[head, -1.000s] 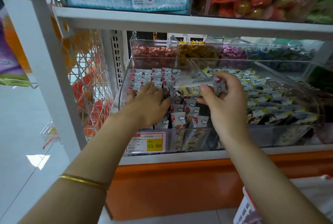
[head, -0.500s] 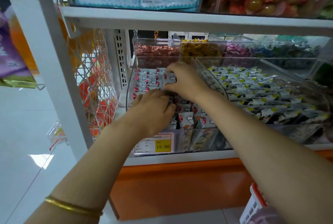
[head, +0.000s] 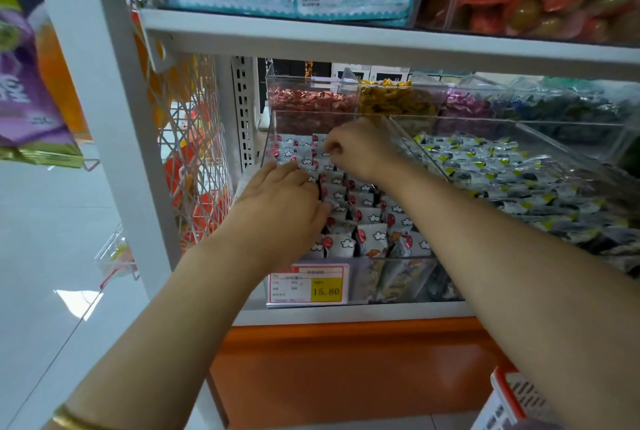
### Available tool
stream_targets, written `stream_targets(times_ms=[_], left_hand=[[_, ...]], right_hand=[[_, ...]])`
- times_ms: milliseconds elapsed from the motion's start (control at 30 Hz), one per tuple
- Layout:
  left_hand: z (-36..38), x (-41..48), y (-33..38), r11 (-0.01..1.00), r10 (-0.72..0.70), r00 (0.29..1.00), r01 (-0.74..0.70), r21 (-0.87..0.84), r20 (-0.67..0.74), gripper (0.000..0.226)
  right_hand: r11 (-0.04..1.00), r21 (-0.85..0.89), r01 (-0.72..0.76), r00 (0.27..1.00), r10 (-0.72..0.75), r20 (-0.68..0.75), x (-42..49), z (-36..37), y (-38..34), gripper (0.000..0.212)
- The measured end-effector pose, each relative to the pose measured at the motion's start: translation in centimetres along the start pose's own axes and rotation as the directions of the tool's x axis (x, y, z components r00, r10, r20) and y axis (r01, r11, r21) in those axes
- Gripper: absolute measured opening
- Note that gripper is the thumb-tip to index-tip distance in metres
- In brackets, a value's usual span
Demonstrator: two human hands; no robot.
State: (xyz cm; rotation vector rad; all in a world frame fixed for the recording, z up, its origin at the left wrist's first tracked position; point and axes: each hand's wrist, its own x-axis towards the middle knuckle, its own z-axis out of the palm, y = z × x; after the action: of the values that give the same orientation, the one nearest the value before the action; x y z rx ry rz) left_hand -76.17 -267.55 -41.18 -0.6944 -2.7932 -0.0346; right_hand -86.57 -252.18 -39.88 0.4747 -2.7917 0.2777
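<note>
A clear plastic bin [head: 394, 279] on the lower shelf holds rows of small white snack packets [head: 372, 239] with red marks and clouds. My left hand [head: 282, 203] lies flat on the packets at the bin's left side, fingers straight. My right hand [head: 362, 149] reaches across to the back rows, its fingers curled and pinching one white packet among the others. My right forearm crosses over the bin's front right corner.
A neighbouring clear bin holds packets with yellow marks [head: 502, 170]. Behind stand bins of red candy [head: 311, 100] and yellow candy [head: 391, 97]. The upper shelf edge [head: 346, 38] hangs low overhead. A price tag [head: 310, 286] reads 15.80. A wire rack [head: 194, 152] stands left, a basket [head: 509, 398] bottom right.
My right hand carried a bunch of packets from above the bin's right edge over to the back rows and has set them down there. My left hand stayed on the packets.
</note>
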Motion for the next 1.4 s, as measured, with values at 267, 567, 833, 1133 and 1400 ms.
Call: stream_targets(times_ms=[267, 567, 833, 1133, 1400], left_hand=[[-0.4, -0.1, -0.2, 0.998, 0.007, 1.0, -0.006, -0.068, 0.006, 0.045], [-1.1, -0.7, -0.2, 0.936, -0.062, 0.972, -0.022, -0.351, -0.226, 0.03], [-2.1, -2.2, 1.5, 0.734, -0.31, 0.923, 0.079, -0.675, -0.229, 0.046], [-2.6, -2.9, 2.3, -0.042, -0.384, 0.917, 0.094, -0.995, 0.103, 0.025], [-2.6, -2.9, 2.5, -0.017, -0.456, 0.888, 0.054, -0.998, 0.056, 0.035]], right_hand=[[0.992, -0.118, 0.035, 0.998, -0.041, -0.044, 0.6, 0.3, -0.9, 0.007], [0.838, 0.545, 0.023, 0.903, 0.216, -0.371, -3.9, -2.0, -1.0, 0.007], [0.191, 0.979, 0.064, 0.816, 0.555, -0.161, -12.1, -3.7, -2.7, 0.009], [-0.417, 0.905, 0.084, 0.877, 0.462, 0.131, -15.4, -4.2, -3.3, 0.013], [-0.492, 0.865, 0.098, 0.916, 0.384, 0.114, -15.5, -3.8, -3.2, 0.015]])
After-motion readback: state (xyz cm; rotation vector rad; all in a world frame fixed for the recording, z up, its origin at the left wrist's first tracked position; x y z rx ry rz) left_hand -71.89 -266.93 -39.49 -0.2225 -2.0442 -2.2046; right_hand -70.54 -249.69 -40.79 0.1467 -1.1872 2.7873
